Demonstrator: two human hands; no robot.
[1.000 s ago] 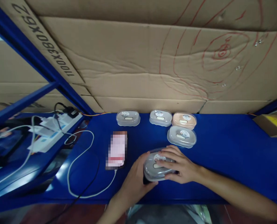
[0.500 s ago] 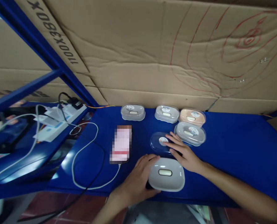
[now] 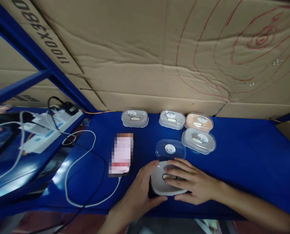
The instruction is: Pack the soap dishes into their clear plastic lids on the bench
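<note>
A grey soap dish (image 3: 159, 185) with rounded corners sits near the table's front edge, its cream oval insert partly covered by fingers. My left hand (image 3: 142, 185) grips the dish's left end, thumb at the near rim and fingertips at the far rim. From the right, my right hand (image 3: 196, 182) spans the same dish, fingers across its top and thumb at the near edge. Just behind the dish lies a clear plastic lid (image 3: 164, 148) with a round sticker, apart from both hands. The underside of the dish is hidden.
Lidded grey soap boxes (image 3: 135, 118) and a peach one (image 3: 205, 123) stand toward the cardboard wall (image 3: 135, 71). A phone (image 3: 121, 154) with a white cable lies at left. Beyond it are a power strip (image 3: 47, 133), tangled cords and a blue frame (image 3: 25, 84).
My right hand has left the clear lid and come nearer, onto the grey soap dish. My left hand stays on the dish's left end. The view has shifted slightly.
</note>
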